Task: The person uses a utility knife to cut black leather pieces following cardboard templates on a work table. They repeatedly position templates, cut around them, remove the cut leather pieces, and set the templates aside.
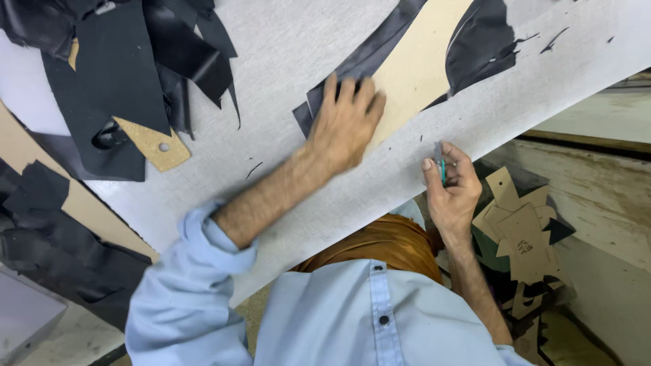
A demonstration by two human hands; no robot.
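My left hand (pixel 346 122) presses flat on the lower end of a tan cardboard pattern (pixel 413 68) that lies over a strip of black leather (pixel 369 54) on the grey cutting board (pixel 285 61). My right hand (pixel 451 190) hovers at the board's near edge, fingers closed around a small knife with a teal handle (pixel 441 166), blade pointing up toward the board. A larger black leather piece (pixel 481 44) lies to the right of the pattern. The knife is a hand's width below and to the right of the pattern.
A heap of black leather offcuts (pixel 129 61) with a tan template (pixel 156 146) sits at the board's far left. More black scraps (pixel 47 230) lie lower left. Several cardboard patterns (pixel 519 230) hang or lie beside a worn wooden bench (pixel 597 190) at right.
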